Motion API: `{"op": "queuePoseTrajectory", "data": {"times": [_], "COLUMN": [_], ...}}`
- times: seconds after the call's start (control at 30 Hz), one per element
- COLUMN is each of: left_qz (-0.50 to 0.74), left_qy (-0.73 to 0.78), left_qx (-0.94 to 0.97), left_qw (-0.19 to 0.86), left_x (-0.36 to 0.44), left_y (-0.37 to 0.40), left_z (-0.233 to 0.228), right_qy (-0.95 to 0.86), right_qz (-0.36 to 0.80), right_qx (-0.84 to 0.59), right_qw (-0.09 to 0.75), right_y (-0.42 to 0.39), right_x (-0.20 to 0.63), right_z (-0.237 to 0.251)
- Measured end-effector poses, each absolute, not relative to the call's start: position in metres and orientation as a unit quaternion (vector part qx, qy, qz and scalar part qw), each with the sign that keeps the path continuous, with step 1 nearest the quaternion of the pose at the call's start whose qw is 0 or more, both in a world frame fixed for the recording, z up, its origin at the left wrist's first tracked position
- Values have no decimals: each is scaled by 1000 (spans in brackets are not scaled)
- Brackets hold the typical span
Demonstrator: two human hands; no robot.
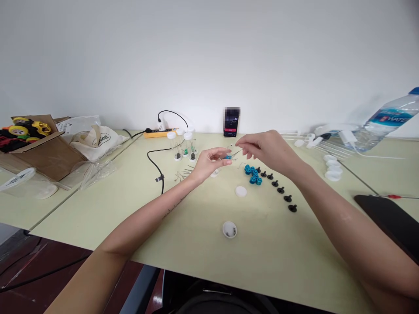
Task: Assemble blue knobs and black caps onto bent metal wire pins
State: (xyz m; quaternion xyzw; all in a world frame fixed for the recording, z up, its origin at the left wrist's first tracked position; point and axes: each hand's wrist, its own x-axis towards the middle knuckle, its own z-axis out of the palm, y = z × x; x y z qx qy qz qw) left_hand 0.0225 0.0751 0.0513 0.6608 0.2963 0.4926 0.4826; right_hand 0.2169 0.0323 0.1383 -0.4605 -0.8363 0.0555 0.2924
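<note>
Over the middle of the table my left hand (pixel 212 162) pinches a small blue part (pixel 228 157) between thumb and fingers. My right hand (pixel 257 146) is closed on a thin metal wire (pixel 237 152), whose other end reaches to the blue part. Just below the right hand lies a cluster of blue knob-like parts (pixel 253 173). A curved row of black parts with round bases (pixel 280 190) runs from there toward the front right. Thin metal pins (pixel 188 170) lie beside my left wrist. Nearer me are a flat white disc (pixel 241 191) and a white cap (pixel 229 230) holding small dark pieces.
Clear tubes with white caps (pixel 177 150) stand at the back left, by an orange power strip (pixel 160 133). A phone (pixel 231 124) leans on the wall. White caps (pixel 333 168), a water bottle (pixel 389 117) and a black tablet-like slab (pixel 389 222) are right; a cardboard box (pixel 49 152) is left.
</note>
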Motion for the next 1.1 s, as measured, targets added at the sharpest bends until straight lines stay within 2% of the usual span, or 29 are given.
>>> {"op": "queuePoseTrajectory", "data": {"times": [0.13,0.33,0.57,0.8,0.9,0.97,1.0,1.03,1.1], "left_qz": [479,428,395,356,380,407,418,428,439], "left_qy": [288,259,250,255,263,274,281,289,302], "left_qx": [665,674,653,630,599,566,548,530,499], "left_qw": [495,543,596,642,654,663,668,673,683], "left_x": [21,18,9,12,9,4,1,-2,-5], "left_y": [74,74,81,77,83,91,95,98,103], "left_z": [54,55,56,56,53,50,49,47,44], "right_qy": [-873,-886,-867,-851,-830,-806,-797,-791,-792], "right_qz": [12,113,132,316,310,268,247,233,235], "right_qx": [-442,-433,-450,-414,-442,-483,-507,-529,-556], "right_qw": [204,120,167,64,140,211,219,200,91], "right_y": [34,35,38,47,49,49,49,49,47], "right_x": [217,223,226,229,228,228,228,228,226], "right_z": [137,135,139,127,127,127,127,126,119]}}
